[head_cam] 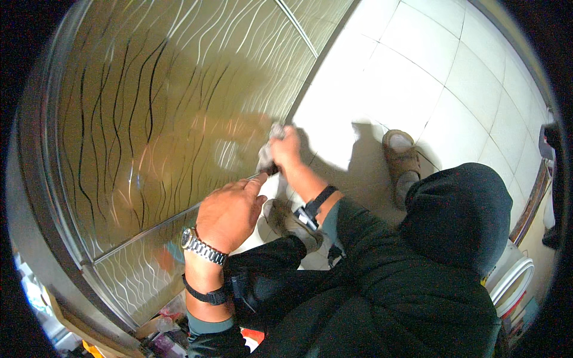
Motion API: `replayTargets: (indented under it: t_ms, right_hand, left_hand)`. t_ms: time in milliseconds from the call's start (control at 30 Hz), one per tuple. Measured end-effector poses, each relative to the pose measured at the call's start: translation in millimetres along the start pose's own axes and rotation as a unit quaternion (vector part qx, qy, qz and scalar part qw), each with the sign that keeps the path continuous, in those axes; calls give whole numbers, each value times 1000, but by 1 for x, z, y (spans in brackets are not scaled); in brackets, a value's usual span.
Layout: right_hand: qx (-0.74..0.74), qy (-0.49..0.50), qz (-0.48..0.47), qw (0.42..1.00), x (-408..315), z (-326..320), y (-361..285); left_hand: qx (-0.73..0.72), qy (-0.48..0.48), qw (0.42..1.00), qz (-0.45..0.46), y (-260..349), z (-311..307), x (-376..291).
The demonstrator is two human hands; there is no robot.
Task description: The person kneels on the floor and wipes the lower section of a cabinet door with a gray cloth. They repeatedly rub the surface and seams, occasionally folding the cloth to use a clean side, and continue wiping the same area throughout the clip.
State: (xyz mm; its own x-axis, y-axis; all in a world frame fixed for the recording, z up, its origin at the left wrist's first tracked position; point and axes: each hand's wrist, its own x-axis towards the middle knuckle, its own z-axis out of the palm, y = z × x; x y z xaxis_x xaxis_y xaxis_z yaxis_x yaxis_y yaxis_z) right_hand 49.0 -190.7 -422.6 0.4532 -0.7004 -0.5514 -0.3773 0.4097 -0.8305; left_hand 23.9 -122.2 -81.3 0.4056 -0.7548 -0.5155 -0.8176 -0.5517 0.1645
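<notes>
My right hand is closed around a crumpled greyish cloth, pressed at the edge of a glossy brown door panel with a wavy line pattern. The hand is slightly blurred. My left hand, with a metal-band wristwatch on its wrist, lies back up over the lower part of the panel. Its fingertips reach the panel's edge, just below the cloth; no object shows in it, though its palm is hidden. A metal trim strip crosses the panel and passes behind this hand.
White floor tiles lie beside the panel. My feet in brown clogs stand close to it, and a dark-clothed knee rises at right. A white bucket stands at lower right. Assorted items crowd the lower left.
</notes>
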Motion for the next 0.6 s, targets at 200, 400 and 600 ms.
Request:
replayTargets:
  t_ms: [200, 400, 600]
  right_hand:
    - [308, -18, -85, 948, 117, -88, -120]
    - [41, 158, -272, 948, 64, -49, -121]
    - [1, 50, -374, 926, -96, 0, -48]
  left_hand:
    - [10, -5, 1000, -25, -6, 5, -13]
    - [13, 5, 1000, -15, -7, 5, -16]
    - [-2, 3, 1000, 2, -4, 2, -11]
